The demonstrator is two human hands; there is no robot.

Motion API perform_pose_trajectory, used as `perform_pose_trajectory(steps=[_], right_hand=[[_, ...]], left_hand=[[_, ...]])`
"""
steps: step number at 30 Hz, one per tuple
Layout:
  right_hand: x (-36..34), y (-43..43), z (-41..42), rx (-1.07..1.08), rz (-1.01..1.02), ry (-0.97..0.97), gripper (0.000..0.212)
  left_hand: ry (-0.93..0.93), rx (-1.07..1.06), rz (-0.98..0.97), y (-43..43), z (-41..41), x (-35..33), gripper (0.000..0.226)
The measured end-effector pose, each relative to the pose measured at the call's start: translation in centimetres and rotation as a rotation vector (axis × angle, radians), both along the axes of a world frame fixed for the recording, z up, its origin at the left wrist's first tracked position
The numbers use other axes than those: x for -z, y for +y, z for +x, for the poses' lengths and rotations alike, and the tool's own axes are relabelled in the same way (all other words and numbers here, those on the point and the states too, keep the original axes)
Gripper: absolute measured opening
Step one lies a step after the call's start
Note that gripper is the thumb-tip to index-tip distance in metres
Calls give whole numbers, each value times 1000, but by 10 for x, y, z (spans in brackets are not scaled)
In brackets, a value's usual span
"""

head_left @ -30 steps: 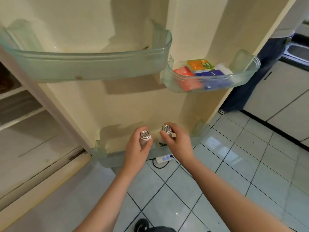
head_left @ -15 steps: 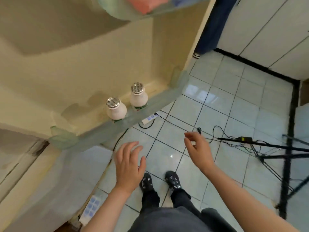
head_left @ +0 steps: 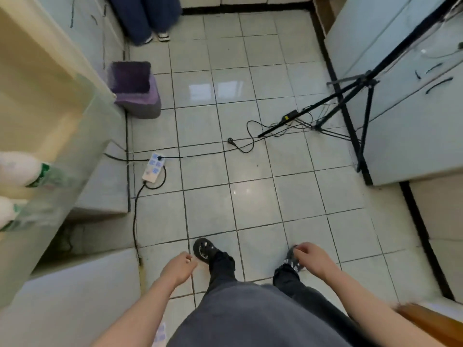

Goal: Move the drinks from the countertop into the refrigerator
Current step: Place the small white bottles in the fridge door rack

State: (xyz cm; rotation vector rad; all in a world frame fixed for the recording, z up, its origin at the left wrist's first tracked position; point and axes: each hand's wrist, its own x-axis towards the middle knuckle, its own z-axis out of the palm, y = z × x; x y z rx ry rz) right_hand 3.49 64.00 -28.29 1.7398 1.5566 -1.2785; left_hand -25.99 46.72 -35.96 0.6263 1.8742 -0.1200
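Far bottle (head_left: 17,169) and near bottle (head_left: 5,212), both white with green label bands, are sitting side by side in the fridge door shelf (head_left: 82,136), behind its translucent wall. Left frame edge is cropping both caps.

2 bottles (head_left: 17,169) in door shelf (head_left: 82,146) far L, power strip (head_left: 153,167) on floor (head_left: 250,196) to R

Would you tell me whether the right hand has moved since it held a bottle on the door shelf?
Yes. The right hand has let go and drawn back from the door shelf, where both bottles stand; it now hangs empty.
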Motion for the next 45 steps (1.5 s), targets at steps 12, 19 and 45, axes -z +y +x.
perform_pose_trajectory(steps=[12, 19, 45], right_hand=[[13, -18, 238, 96, 13, -59, 30], [17, -25, 414, 274, 29, -115, 30], [8, 51, 740, 1614, 173, -112, 14]], left_hand=[[127, 101, 67, 95, 154, 3, 27], [-77, 405, 121, 161, 374, -5, 22], [-47, 1620, 214, 561, 891, -19, 38]])
